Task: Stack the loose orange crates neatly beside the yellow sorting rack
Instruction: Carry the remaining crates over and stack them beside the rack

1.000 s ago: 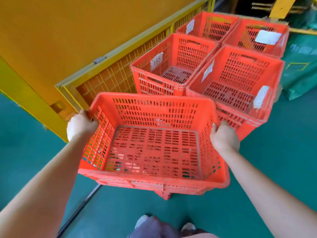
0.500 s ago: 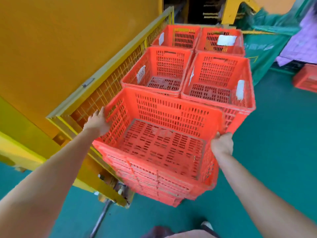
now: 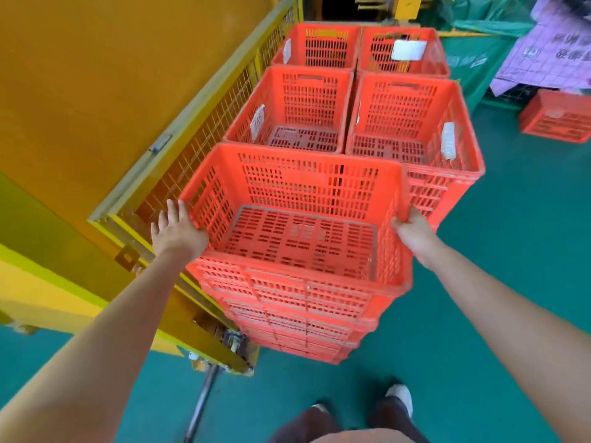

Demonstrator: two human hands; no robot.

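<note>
An empty orange crate (image 3: 300, 238) sits on top of a stack of orange crates (image 3: 287, 314), right next to the yellow sorting rack (image 3: 204, 123) with its wire-mesh side. My left hand (image 3: 179, 228) lies against the crate's left wall with its fingers spread and pointing up. My right hand (image 3: 412, 230) curls over the crate's right rim. Behind this stack stand two more stacks, the left one (image 3: 303, 107) with a white label and the right one (image 3: 406, 116).
Two further crate stacks (image 3: 323, 46) stand at the back along the rack. A lone orange crate (image 3: 556, 118) sits on the green floor at far right, under a purple sheet (image 3: 550, 49). The rack's caster (image 3: 233, 343) and a dark bar (image 3: 201, 404) lie near my feet (image 3: 396, 401).
The crate I carried in the air has gone forward and down onto the near stack beside the rack. My left hand's fingers have spread open off the rim.
</note>
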